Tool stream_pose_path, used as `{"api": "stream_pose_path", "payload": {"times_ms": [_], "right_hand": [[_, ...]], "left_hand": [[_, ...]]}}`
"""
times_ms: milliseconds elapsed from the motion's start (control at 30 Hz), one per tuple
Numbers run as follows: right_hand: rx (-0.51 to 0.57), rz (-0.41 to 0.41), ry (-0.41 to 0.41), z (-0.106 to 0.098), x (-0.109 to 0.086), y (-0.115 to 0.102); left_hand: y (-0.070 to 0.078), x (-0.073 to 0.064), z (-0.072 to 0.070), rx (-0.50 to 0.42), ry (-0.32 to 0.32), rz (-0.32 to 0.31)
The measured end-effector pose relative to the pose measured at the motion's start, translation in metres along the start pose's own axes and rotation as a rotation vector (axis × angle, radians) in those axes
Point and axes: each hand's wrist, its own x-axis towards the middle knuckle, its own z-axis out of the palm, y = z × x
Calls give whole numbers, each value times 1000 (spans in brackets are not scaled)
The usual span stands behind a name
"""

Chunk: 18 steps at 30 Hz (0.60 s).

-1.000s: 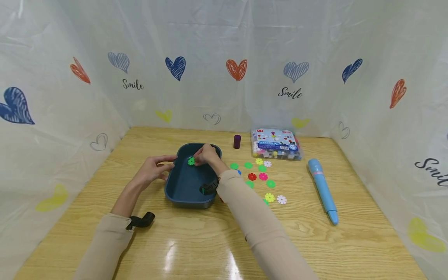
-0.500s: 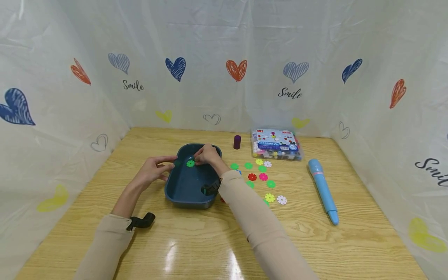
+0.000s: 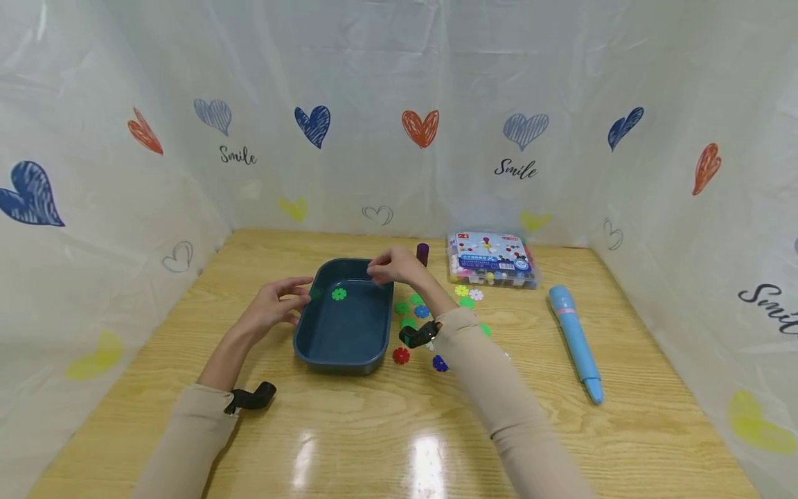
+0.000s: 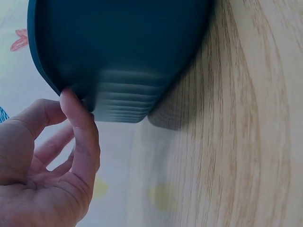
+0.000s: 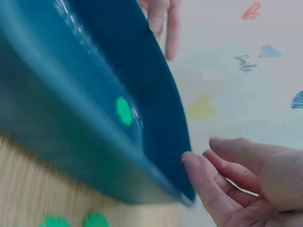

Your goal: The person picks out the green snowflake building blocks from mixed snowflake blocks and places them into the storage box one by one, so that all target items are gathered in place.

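Note:
In the head view a dark blue plastic basin stands left of the table's middle. A green flower-shaped disc lies on its floor. My left hand is at the basin's left rim, its fingertips touching the edge, as the left wrist view also has it. Over the far right corner of the basin is my right hand, with nothing seen between its fingers. The right wrist view puts that right hand close to the rim, thumb apart from the fingers. Several coloured discs lie right of the basin, partly hidden by my forearm.
A purple cylinder stands behind the discs, partly covered by my right hand. To its right lies a clear case of coloured beads. A blue microphone-shaped object rests at the right. Printed sheeting encloses the wooden table.
My right hand has lifted from inside the basin and moved right, leaving the green disc on the basin floor. My left hand keeps its place at the rim.

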Motion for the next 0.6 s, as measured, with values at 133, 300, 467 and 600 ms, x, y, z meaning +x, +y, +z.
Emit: {"api": "stream_pose_path", "payload": {"times_ms": [133,300,467,600], "right_hand": [[33,-19,12,-18,-16,10],[38,12,9,-43,-34,24],[-47,34,37,-68,-52,43],[-91,70,54,-85,-67,61]], "left_hand": [[0,-1,1,0,2,8],[-1,-1,1,-7,-9,1],[0,-3,0,-8,-26,5],[0,-4,0,-6,-40,-8]]}}
